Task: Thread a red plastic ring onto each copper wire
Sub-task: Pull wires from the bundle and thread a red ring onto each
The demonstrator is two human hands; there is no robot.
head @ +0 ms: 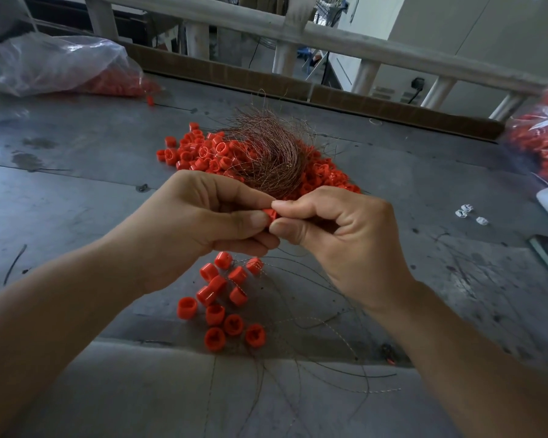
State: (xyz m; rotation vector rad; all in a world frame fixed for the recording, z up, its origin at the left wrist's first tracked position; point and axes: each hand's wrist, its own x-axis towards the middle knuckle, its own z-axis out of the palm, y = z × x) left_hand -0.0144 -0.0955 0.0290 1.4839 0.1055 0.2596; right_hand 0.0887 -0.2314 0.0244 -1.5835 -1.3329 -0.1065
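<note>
One red plastic ring (269, 213) is pinched between my left hand (200, 222) and my right hand (339, 238), thumbs and forefingers meeting over the table's middle. Any wire at the ring is too thin to see. Behind the hands lies a heap of loose red rings (209, 153) with a tangled bundle of copper wires (266, 147) on top. Below the hands, several red rings on wires (225, 298) lie on the table, their thin wires (323, 352) trailing toward me.
The grey worn table (77, 184) carries a clear plastic bag of red rings (61, 67) at the far left and another bag of rings (541, 137) at the right edge. Small white clips (468, 214) lie at the right. A wooden railing (298, 30) runs behind.
</note>
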